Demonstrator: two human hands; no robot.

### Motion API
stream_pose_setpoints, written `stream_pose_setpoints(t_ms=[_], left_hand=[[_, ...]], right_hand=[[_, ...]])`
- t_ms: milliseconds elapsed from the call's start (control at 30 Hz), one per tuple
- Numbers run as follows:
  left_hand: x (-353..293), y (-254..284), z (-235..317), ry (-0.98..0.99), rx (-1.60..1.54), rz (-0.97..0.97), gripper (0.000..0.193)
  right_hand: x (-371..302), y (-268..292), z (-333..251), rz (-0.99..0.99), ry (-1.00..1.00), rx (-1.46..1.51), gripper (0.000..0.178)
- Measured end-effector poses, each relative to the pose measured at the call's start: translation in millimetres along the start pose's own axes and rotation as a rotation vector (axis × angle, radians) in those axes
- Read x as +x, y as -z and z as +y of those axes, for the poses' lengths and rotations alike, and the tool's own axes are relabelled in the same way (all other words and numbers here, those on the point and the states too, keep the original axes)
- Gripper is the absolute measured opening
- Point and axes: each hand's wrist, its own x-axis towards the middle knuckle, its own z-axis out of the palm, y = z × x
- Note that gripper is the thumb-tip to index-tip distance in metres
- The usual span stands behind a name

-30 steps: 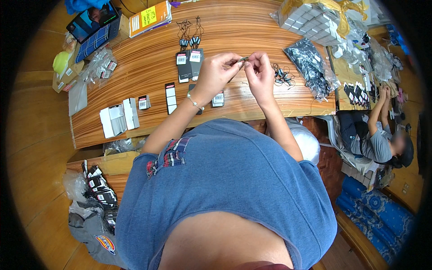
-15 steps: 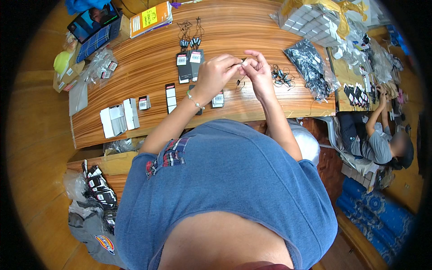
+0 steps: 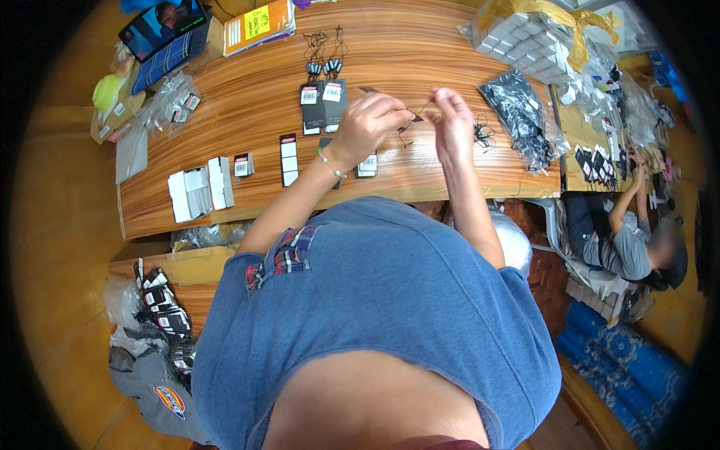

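Above the wooden table, my left hand (image 3: 373, 122) is closed on a small dark hang tag (image 3: 417, 118), whose corners stick out past the fingers. My right hand (image 3: 453, 126) is raised beside it, thumb and fingers pinching a thin black cord (image 3: 424, 108) that runs toward the tag. Beyond my left wrist lie dark grey tags (image 3: 313, 115) with white stickers, partly overlapping. Other labelled tags (image 3: 368, 166) lie partly under my left forearm. Just right of my right hand is a loose heap of black cords (image 3: 484, 135).
Bundled cords (image 3: 324, 70) lie at the far middle. At left stand a white box of cards (image 3: 196, 193) and a black-and-white label strip (image 3: 289, 160). A plastic bag of dark items (image 3: 517, 112) and stacked white boxes (image 3: 521, 41) occupy the right. Another person (image 3: 626, 240) works at far right.
My hands have drawn apart from their earlier touching position. The dark tag now shows beyond my left fingers, and the cord spans between the hands.
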Motion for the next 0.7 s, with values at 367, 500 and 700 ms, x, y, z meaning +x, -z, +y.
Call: stream_pose_setpoints(t_ms=[367, 500, 700], left_hand=[[-96, 66, -54, 0.728, 0.166, -0.276, 0.037], [-153, 96, -80, 0.822, 0.430, -0.475, 0.058], [-163, 98, -66, 0.796, 0.464, -0.483, 0.064]], right_hand=[[-10, 1, -43, -0.274, 0.226, -0.035, 0.011], [-11, 3, -43, -0.264, 0.135, -0.125, 0.018], [-7, -1, -43, -0.247, 0.143, -0.231, 0.022]])
